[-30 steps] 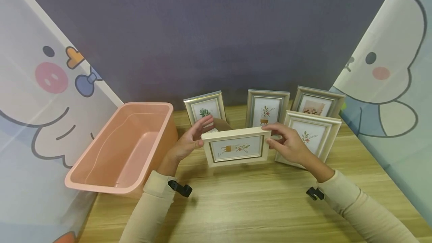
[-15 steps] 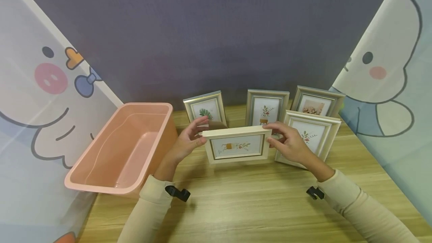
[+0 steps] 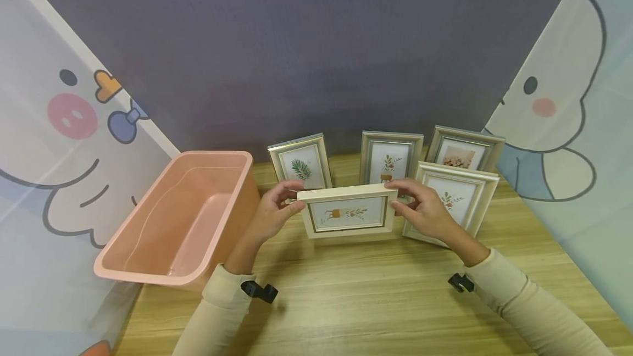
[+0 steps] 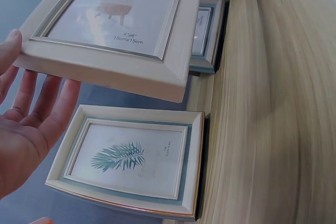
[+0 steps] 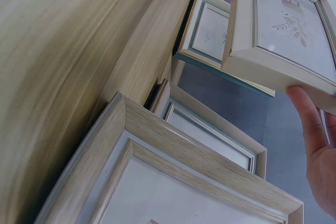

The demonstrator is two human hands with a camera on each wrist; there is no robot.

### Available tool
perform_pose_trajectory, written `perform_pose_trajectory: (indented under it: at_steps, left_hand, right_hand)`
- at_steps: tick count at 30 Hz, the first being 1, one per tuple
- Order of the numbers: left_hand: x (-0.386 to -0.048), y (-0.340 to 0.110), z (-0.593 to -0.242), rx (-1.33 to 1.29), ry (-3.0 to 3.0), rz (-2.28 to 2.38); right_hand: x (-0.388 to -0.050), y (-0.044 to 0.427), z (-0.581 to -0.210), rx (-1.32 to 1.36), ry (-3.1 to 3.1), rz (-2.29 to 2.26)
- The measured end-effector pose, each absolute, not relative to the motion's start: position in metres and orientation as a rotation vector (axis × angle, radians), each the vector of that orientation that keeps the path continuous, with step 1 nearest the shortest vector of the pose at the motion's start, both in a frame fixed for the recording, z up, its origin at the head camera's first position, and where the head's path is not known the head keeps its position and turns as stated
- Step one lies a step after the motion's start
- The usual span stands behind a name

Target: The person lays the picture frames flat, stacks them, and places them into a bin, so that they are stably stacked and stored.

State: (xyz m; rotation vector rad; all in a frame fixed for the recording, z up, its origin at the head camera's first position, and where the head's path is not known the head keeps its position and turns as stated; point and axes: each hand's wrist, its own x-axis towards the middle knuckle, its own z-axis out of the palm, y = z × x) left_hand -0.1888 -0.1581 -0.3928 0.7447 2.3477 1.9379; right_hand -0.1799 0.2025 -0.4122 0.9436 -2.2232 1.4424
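At far left, a pink tub [image 3: 148, 277] is set on the desk [image 3: 356, 301]. By the left hand [image 3: 271, 216], one end of the cream frame [image 3: 351, 215] is pinched between thumb and fingers. The frame is held sideways above the desk, before the standing frames [image 3: 390, 161]; it is judged light and stiff, its smooth border slightly slippery, its glossy pane fragile and best left unpressed. By the right hand [image 3: 425, 213], the opposite end is pinched likewise; both short borders are judged the safest hold.
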Motion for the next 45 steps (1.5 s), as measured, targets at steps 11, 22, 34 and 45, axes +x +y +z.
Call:
perform_pose_trajectory:
  at_steps: [11,22,34,45]
  left_hand:
    - [-0.184,-0.158,-0.394,0.771,2.414,1.935]
    - [-0.184,-0.158,-0.391,0.758,2.429,1.926]
    - [-0.182,-0.156,-0.383,0.657,2.469,1.903]
    - [-0.182,-0.157,-0.391,0.385,2.386,1.852]
  right_hand:
    - [-0.18,0.2,-0.412,0.964,-2.199,1.445]
    - [-0.182,0.201,-0.413,0.922,-2.26,1.456]
    - [-0.185,0.201,-0.407,0.894,-2.352,1.528]
    - [-0.186,0.197,-0.407,0.702,-2.563,1.817]
